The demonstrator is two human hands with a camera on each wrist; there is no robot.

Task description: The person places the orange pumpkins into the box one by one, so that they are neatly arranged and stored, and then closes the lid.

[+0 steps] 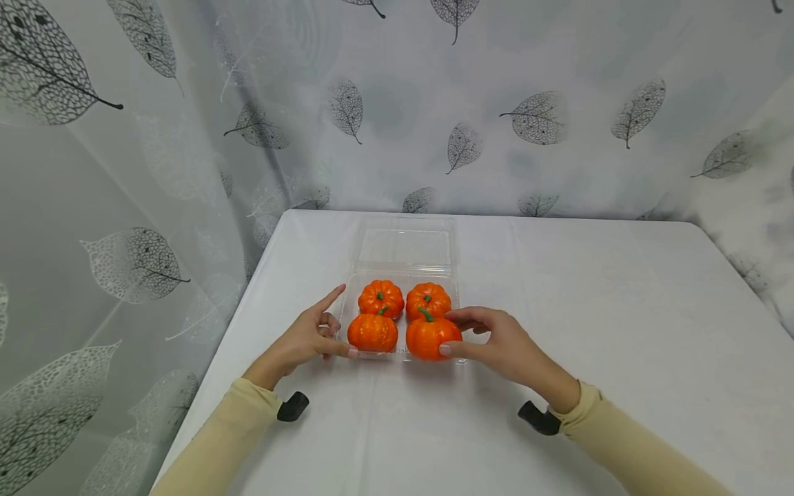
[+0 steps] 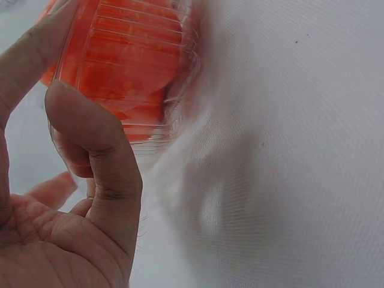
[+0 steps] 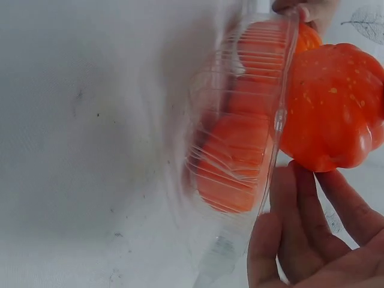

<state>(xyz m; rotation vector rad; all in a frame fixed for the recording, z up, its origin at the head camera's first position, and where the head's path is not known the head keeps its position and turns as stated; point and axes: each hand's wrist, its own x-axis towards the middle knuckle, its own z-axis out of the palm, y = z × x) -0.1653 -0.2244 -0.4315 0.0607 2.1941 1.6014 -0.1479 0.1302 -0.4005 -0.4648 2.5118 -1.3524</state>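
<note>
A clear plastic clamshell box [image 1: 403, 275] lies on the table with its lid folded back. Inside are three small orange toy pumpkins: a back left one [image 1: 380, 298], a back right one [image 1: 428, 300] and a front left one [image 1: 372, 333]. My right hand [image 1: 496, 337] holds a fourth pumpkin [image 1: 428, 339] between thumb and fingers over the front right of the box; in the right wrist view this held pumpkin [image 3: 336, 108] is above the rim. At the box's left side, my left hand [image 1: 310, 334] pinches the rim, its index finger pointing forward.
A white cloth covers the table [image 1: 589, 289]. Behind it and to the left hangs a grey curtain [image 1: 397, 103] with a leaf print. A black wrist mount [image 1: 293, 406] sits below the left cuff, and another black mount [image 1: 538, 418] below the right.
</note>
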